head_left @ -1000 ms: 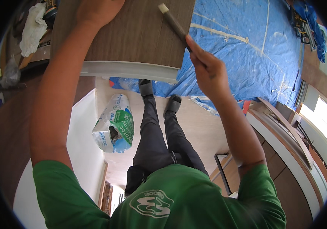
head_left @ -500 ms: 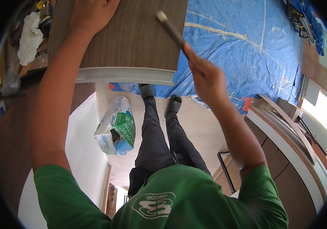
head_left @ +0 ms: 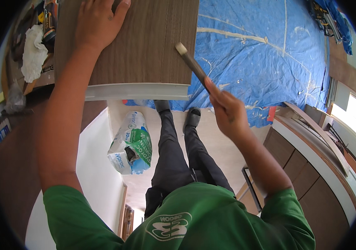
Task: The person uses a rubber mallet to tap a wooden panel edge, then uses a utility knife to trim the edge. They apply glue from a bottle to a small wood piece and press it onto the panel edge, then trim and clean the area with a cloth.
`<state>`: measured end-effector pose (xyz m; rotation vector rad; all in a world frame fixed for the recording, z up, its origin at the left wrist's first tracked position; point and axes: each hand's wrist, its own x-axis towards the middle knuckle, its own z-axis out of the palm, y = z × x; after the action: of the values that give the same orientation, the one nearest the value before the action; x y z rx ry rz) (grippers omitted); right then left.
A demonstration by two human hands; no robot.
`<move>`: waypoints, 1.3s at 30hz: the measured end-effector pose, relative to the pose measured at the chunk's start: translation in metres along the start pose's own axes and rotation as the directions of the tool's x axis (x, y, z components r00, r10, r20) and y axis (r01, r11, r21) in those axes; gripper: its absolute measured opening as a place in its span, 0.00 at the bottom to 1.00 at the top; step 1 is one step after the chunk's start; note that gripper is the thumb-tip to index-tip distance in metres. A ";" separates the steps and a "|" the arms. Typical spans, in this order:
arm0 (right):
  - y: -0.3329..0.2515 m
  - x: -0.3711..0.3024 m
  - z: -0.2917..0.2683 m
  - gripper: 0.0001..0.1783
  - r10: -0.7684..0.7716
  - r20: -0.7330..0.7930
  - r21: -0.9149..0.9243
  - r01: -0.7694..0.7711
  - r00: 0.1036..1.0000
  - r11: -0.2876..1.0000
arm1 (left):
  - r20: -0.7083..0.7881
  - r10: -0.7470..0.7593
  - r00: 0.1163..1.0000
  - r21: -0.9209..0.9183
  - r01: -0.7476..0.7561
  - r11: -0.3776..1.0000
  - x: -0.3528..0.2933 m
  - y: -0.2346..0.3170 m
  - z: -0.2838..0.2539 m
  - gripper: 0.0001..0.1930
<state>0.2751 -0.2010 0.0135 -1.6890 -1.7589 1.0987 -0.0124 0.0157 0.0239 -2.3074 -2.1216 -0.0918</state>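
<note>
My left hand lies flat on a brown wood-grain panel, its fingers stretched out and thumb apart. Fingertips on that side reach the picture's upper edge. My right hand is closed round a slim grey-brown stick-shaped tool with a pale tip; whether it is a brush I cannot tell. The tool's tip is over the panel's right part, close to its surface, though contact is unclear. Along the panel's near side runs a pale grey edge strip.
A blue tarpaulin covers the floor on the right. A white and green bag stands left of my legs. Crumpled white cloth and a dark bottle-like container are at the far left. Boards lie on a cabinet at right.
My right hand has come down slightly in the picture, with the tool's tip nearer the panel's near edge. The whole view has shifted a little. My left hand stays on the panel.
</note>
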 end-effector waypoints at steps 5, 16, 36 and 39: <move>0.001 0.052 0.007 0.31 -0.097 -0.076 0.012 0.098 0.992 0.995 | -0.003 -0.001 1.000 0.014 0.001 1.000 0.003 0.001 0.004 0.33; 0.007 0.020 0.010 0.30 -0.014 -0.057 0.069 0.018 0.998 0.997 | 0.001 0.019 1.000 0.013 -0.019 1.000 0.002 -0.001 0.005 0.33; 0.008 0.013 0.016 0.27 0.026 -0.083 0.066 -0.020 0.996 0.998 | 0.016 -0.019 1.000 -0.010 0.019 1.000 -0.006 0.009 -0.005 0.33; 0.007 -0.005 0.013 0.28 0.003 -0.061 0.056 0.001 0.998 0.998 | 0.030 -0.022 0.999 0.014 0.022 1.000 -0.001 0.002 0.000 0.33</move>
<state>0.2697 -0.2093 0.0019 -1.6725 -1.6741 1.0755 -0.0107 0.0150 0.0237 -2.2929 -2.1547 -0.0419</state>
